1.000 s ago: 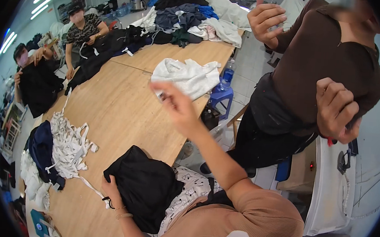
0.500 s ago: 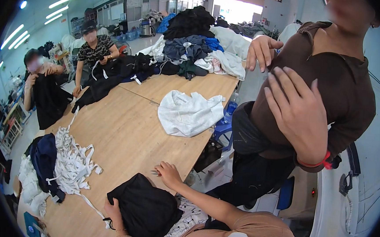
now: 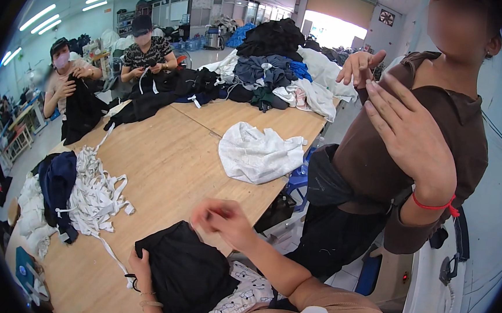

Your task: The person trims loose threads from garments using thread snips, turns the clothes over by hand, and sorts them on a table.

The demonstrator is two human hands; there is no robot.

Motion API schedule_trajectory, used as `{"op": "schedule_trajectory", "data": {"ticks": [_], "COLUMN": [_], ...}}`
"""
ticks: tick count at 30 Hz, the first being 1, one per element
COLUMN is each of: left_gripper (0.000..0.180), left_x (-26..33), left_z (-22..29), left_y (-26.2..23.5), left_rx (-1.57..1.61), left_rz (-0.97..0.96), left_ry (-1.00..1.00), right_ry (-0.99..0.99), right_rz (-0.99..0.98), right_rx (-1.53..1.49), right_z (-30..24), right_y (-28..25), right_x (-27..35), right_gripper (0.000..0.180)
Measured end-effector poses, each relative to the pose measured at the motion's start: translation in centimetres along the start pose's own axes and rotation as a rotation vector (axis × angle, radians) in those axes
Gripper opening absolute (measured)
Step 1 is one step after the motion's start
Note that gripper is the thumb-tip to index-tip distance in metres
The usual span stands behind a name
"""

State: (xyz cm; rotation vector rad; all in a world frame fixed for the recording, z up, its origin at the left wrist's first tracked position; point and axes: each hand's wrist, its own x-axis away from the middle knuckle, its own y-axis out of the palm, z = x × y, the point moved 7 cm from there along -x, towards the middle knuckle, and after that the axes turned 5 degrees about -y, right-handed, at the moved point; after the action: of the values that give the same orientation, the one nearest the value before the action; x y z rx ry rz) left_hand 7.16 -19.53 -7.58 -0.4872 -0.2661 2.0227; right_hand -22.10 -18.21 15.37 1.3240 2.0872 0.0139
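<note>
Left hand [image 3: 140,263]: we clamp the black garment [image 3: 187,274] at the table's [image 3: 163,168] near edge.
Right hand [image 3: 223,220]: blurred above it; grip unclear.
Risk: garment may slide off, half overhanging.

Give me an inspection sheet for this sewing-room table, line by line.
Surface: long wooden table, bare in the middle.
Job's things: black garment at the near edge.
Clutter: white garment near the right edge; white cords and a dark blue garment on the left; a clothes heap at the far end.
Grips: left hand grips the black garment's edge; right hand raised above it, blurred, grip unclear.
Cables: nothing seen.
Surroundings: standing person in a brown top on the right, hands raised; two seated workers at the far left handling dark cloth.
</note>
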Motion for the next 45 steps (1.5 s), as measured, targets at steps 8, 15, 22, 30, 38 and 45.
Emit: {"op": "schedule_trajectory", "data": {"ticks": [8, 15, 22, 30, 38, 45], "left_gripper": [0.019, 0.021, 0.028, 0.027, 0.027, 0.022], "left_x": [0.0, -0.3, 1.7, 2.2, 5.5, 6.2], "left_z": [0.0, 1.0, 9.2, 23.9, 20.5, 20.2], "left_y": [0.0, -0.1, -3.5, -1.5, -3.4, -3.6], "left_rx": [-0.037, 0.016, 0.390, 0.409, 0.322, 0.472], "left_rz": [0.003, -0.012, -0.340, -0.802, -0.840, -0.719], "left_ry": [0.024, 0.028, -0.287, -0.086, -0.357, -0.440], "right_ry": [-0.454, -0.417, -0.117, 0.587, 0.456, 0.418], "right_rz": [-0.680, -0.454, -0.165, -0.406, -0.268, -0.262], "right_rx": [-0.316, -0.184, 0.128, -0.060, 0.135, 0.149], "right_z": [-14.7, -16.3, -8.7, 7.6, 7.8, 8.0], "right_y": [9.3, 8.1, 3.6, 0.6, 0.6, 0.9], "right_x": [3.3, 2.8, -0.2, -1.1, -0.9, -0.5], "right_gripper": [0.016, 0.015, 0.009, 0.044, 0.020, 0.020]}}
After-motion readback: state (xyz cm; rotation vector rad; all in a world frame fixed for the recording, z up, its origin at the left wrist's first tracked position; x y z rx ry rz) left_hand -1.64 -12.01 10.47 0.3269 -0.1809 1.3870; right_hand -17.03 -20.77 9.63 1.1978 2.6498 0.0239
